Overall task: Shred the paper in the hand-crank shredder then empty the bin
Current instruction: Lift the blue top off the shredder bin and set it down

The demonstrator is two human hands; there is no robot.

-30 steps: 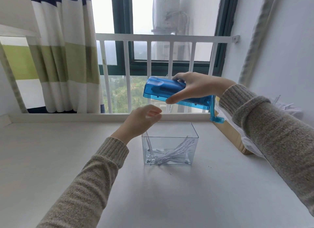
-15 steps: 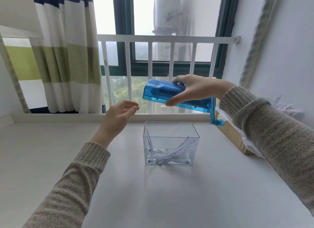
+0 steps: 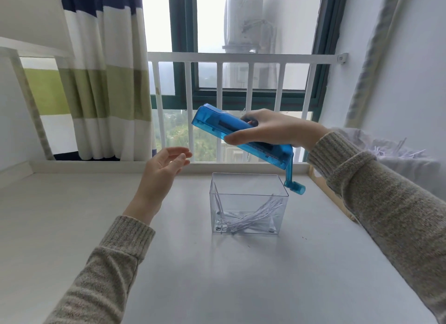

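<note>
The shredder head (image 3: 241, 133) is a long translucent blue block, tilted with its left end high and its right end low, held in the air above the bin (image 3: 248, 203). A blue crank (image 3: 293, 179) hangs from its lower right end, its knob just beside the bin's upper right corner. The right hand (image 3: 268, 130) grips the block across its middle, thumb along the near side and fingers curled over the top. The left hand (image 3: 164, 169) hovers to the left, fingers loosely spread, holding nothing. The bin is a clear rectangular box standing on the white bench (image 3: 217, 275), with thin white paper strips (image 3: 251, 217) lying curved in its bottom.
</note>
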